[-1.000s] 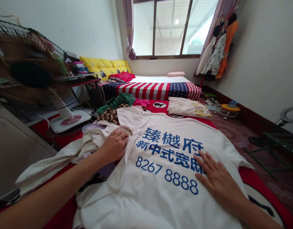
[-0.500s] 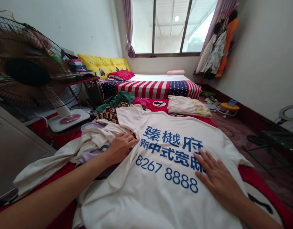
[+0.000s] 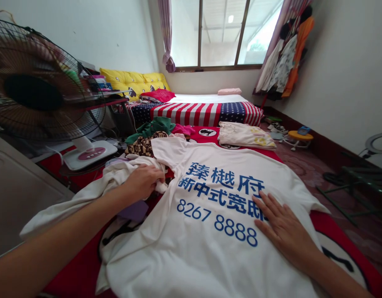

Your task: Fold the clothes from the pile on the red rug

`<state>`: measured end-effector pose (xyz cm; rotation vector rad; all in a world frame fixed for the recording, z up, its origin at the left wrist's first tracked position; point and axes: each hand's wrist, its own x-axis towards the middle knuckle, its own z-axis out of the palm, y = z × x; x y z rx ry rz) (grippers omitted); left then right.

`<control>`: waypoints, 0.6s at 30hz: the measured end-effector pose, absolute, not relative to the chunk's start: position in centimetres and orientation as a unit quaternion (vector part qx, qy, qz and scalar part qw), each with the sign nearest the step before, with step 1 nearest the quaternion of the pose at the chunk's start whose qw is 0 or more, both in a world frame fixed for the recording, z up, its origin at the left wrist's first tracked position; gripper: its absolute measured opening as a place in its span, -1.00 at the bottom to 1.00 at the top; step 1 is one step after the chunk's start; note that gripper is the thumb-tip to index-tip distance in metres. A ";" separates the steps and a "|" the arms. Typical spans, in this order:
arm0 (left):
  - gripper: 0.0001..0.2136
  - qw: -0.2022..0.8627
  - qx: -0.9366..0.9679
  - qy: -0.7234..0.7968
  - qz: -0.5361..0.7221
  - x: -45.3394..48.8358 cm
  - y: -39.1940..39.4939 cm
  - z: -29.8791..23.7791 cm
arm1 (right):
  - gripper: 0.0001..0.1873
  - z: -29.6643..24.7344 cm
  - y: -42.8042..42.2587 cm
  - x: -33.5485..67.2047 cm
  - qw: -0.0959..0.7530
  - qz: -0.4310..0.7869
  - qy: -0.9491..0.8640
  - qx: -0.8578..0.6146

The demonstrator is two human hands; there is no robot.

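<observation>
A white T-shirt point(image 3: 209, 248) with blue printed characters and numbers lies spread flat on a red mat point(image 3: 340, 231). My right hand point(image 3: 279, 225) rests flat on its right side, fingers stretched out over the print. My left hand point(image 3: 144, 182) is closed on a bunched cream-white garment point(image 3: 94, 192) just left of the shirt's sleeve. Under that garment a purple cloth point(image 3: 133, 211) shows.
A standing fan point(image 3: 38, 91) is close on the left, its base point(image 3: 88, 155) by the clothes pile. Green, patterned and pink clothes point(image 3: 153, 134) lie beyond; a folded cream garment point(image 3: 245, 136) sits farther back. A bed with a flag-pattern cover point(image 3: 203, 111) stands under the window.
My left hand has pulled back leftward off the shirt's edge and closed on the cream garment, dragging it away from the shirt. My right hand has stayed flat on the print.
</observation>
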<state>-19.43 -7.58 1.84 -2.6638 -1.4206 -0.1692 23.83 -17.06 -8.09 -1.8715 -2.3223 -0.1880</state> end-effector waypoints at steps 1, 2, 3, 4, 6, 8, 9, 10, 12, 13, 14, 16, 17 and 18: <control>-0.76 0.060 -0.890 -0.452 -0.024 -20.0 -7.5 2.4 | -0.35 -8.1 -17.1 23.8 0.077 -0.062 -0.775 -0.625; -0.79 0.054 -0.899 -0.434 0.006 -20.5 -7.6 2.9 | -0.35 -8.0 -17.1 23.8 0.078 -0.061 -0.774 -0.625; -0.82 0.047 -0.906 -0.419 0.034 -20.9 -7.6 3.3 | -0.36 -8.0 -17.2 23.7 0.079 -0.060 -0.774 -0.625; -0.85 0.041 -0.909 -0.410 0.058 -21.1 -7.8 3.5 | -0.36 -7.9 -17.2 23.7 0.080 -0.059 -0.773 -0.626; -0.86 0.035 -0.911 -0.401 0.088 -21.1 -8.2 3.9 | -0.36 -7.9 -17.2 23.6 0.083 -0.057 -0.773 -0.627; -0.82 0.014 -0.911 -0.403 0.086 -20.4 -8.5 4.1 | -0.36 -7.9 -17.1 23.6 0.088 -0.054 -0.772 -0.627; -0.80 -0.005 -0.908 -0.413 0.066 -19.9 -8.6 4.3 | -0.36 -8.0 -17.1 23.6 0.092 -0.053 -0.772 -0.627; -0.79 -0.023 -0.900 -0.434 0.033 -19.2 -8.7 4.4 | -0.36 -8.1 -17.0 23.7 0.097 -0.052 -0.772 -0.626; -0.82 -0.040 -0.865 -0.499 -0.044 -17.8 -8.5 4.4 | -0.38 -8.2 -16.9 23.8 0.122 -0.055 -0.775 -0.618; -0.83 -0.036 -0.843 -0.532 -0.075 -17.1 -8.4 4.3 | -0.39 -8.1 -16.9 23.8 0.142 -0.059 -0.778 -0.609; -0.77 -0.027 -0.825 -0.557 -0.094 -16.3 -8.4 4.0 | -0.43 -7.9 -17.0 23.7 0.166 -0.063 -0.783 -0.596; -0.60 -0.009 -0.811 -0.578 -0.095 -14.9 -8.3 3.1 | -0.56 -7.0 -17.8 22.9 0.214 -0.054 -0.797 -0.562; -0.54 0.000 -0.811 -0.579 -0.087 -14.3 -8.2 2.6 | -0.63 -6.3 -18.3 22.2 0.228 -0.032 -0.808 -0.542; -0.51 0.010 -0.811 -0.580 -0.078 -13.9 -8.2 2.0 | -0.68 -5.5 -19.0 21.3 0.229 0.004 -0.823 -0.519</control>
